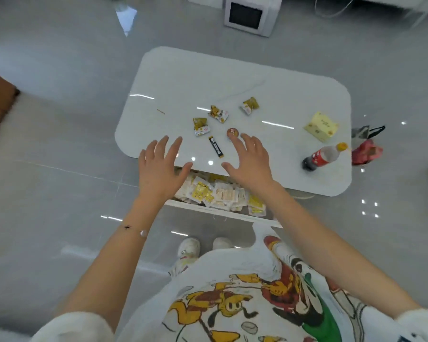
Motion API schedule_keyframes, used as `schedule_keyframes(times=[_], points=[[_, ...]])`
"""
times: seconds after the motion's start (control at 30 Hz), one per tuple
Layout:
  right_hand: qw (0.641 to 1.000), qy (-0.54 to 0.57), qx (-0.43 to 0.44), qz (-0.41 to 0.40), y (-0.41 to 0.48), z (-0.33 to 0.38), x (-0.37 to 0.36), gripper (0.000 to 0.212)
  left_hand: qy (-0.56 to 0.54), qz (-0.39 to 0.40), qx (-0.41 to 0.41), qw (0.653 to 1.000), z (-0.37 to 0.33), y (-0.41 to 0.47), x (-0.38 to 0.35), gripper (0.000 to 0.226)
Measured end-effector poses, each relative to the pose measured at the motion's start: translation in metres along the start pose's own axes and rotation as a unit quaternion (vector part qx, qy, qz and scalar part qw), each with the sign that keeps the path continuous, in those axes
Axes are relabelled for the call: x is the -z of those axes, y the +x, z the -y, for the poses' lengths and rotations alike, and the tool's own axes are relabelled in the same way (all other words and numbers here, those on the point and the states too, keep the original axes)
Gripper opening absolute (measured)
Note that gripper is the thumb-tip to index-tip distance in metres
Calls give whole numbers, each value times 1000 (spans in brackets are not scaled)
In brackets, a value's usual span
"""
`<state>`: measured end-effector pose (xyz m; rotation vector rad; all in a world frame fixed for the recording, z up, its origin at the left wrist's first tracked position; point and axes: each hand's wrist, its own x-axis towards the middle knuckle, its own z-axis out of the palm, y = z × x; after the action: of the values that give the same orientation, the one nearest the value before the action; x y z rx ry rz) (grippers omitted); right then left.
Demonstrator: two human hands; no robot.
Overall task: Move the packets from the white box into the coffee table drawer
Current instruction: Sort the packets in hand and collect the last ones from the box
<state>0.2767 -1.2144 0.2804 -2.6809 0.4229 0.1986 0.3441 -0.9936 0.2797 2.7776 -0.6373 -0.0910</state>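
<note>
Head view: left hand (161,166) and right hand (251,164) splayed wide, holding nothing, over near edge of counter (208,77). Right fingertips just beside round brown piece (232,132). Drawer (223,213) open below, full of packets (218,193). Black stick sachet (216,149) between hands.

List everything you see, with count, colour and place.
coffee table: one, white, mid-floor.
drawer: one, white, open at table's near side.
packets in drawer: many, yellow and white.
snack packets: three, olive-yellow, on tabletop.
stick sachet: one, black, near table edge.
round piece: one, brown, right of the sachet.
box: one, pale yellow, table's right end.
cola bottle: one, red label, beside box.
bags: apparently two, red and grey, floor right.
white cube: one, dark front panel, floor beyond table.
left hand: one, open, over drawer.
right hand: one, open, over table edge.
</note>
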Motion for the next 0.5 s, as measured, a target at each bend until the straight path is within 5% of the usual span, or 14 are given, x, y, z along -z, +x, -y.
schedule_keyframes(times=[0.5], points=[[942,-73,319,79,-20,235,-12,74,18,-57,306,950,135,-164,105,84]])
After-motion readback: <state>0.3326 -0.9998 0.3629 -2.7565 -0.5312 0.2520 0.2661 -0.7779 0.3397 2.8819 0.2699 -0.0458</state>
